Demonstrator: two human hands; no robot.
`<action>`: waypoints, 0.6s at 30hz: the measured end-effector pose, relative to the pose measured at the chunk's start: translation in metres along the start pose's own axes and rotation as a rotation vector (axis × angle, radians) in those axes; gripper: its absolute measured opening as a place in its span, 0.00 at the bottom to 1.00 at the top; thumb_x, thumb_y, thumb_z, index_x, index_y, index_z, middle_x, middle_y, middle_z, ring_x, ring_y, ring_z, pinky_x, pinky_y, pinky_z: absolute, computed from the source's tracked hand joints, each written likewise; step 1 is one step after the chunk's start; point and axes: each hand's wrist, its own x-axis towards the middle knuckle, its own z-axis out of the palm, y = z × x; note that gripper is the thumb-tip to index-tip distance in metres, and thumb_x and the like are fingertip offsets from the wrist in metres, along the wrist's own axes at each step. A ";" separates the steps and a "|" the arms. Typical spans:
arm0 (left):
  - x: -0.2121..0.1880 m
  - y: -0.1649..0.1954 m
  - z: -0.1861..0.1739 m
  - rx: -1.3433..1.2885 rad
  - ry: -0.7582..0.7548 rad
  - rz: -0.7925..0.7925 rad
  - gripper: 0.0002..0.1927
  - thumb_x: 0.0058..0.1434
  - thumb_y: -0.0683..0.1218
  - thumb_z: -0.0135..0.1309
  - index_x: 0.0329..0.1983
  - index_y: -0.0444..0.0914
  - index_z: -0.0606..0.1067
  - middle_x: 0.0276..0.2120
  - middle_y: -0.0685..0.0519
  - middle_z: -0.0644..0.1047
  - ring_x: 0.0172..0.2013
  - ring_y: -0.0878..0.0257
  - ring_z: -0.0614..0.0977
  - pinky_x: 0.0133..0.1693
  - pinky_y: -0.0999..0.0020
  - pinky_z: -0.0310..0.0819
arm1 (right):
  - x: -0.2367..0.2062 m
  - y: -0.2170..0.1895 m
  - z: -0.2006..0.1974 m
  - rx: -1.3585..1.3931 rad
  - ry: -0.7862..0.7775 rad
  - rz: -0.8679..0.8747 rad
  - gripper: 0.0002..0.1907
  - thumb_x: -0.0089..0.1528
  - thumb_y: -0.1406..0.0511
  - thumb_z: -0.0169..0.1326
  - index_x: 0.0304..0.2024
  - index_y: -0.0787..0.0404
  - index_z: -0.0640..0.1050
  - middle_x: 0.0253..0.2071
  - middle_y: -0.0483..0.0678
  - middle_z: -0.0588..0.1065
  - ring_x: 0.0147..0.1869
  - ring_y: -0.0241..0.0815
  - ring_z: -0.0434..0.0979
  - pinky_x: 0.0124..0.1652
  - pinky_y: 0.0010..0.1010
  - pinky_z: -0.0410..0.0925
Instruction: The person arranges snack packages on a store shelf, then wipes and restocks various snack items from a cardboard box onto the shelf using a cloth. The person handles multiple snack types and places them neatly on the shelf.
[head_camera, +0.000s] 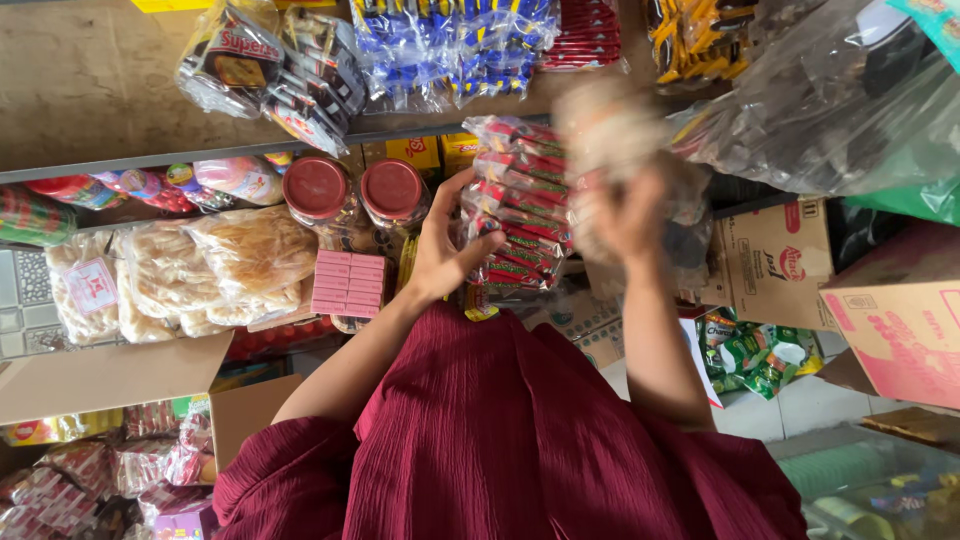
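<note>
Head view, left hand (440, 250) gripping snack bundle (520, 205), right hand (625, 215) blurred, grip unclear

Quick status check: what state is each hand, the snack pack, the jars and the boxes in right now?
Left hand: gripping the side of the bundle.
Right hand: raised, motion-blurred; grip cannot be told.
Bundle of red snack bars: wrapped in clear plastic, held upright.
Two jars: red lids on, closed.
Cardboard box at lower left: flap open, packets inside.
Pink packets: stacked on the shelf.
</note>
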 end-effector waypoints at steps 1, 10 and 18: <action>0.000 0.000 0.001 0.006 0.014 0.026 0.44 0.57 0.39 0.66 0.73 0.34 0.57 0.62 0.43 0.70 0.58 0.58 0.77 0.55 0.64 0.78 | -0.007 -0.014 0.010 -0.256 -0.079 -0.087 0.18 0.66 0.59 0.61 0.49 0.66 0.80 0.57 0.57 0.74 0.57 0.54 0.76 0.55 0.43 0.71; 0.018 0.002 -0.016 -0.058 0.203 0.258 0.44 0.54 0.29 0.55 0.76 0.33 0.57 0.67 0.42 0.68 0.66 0.55 0.74 0.68 0.62 0.69 | -0.062 -0.061 0.069 -0.321 -0.150 -0.442 0.17 0.55 0.56 0.63 0.35 0.65 0.84 0.58 0.55 0.69 0.58 0.57 0.67 0.63 0.53 0.60; 0.018 0.012 -0.011 -0.166 0.140 0.155 0.44 0.55 0.29 0.60 0.74 0.32 0.56 0.64 0.45 0.70 0.60 0.56 0.77 0.60 0.61 0.76 | -0.058 -0.025 0.075 -0.349 -0.008 -0.229 0.13 0.58 0.64 0.58 0.22 0.66 0.75 0.62 0.60 0.68 0.60 0.60 0.68 0.57 0.50 0.69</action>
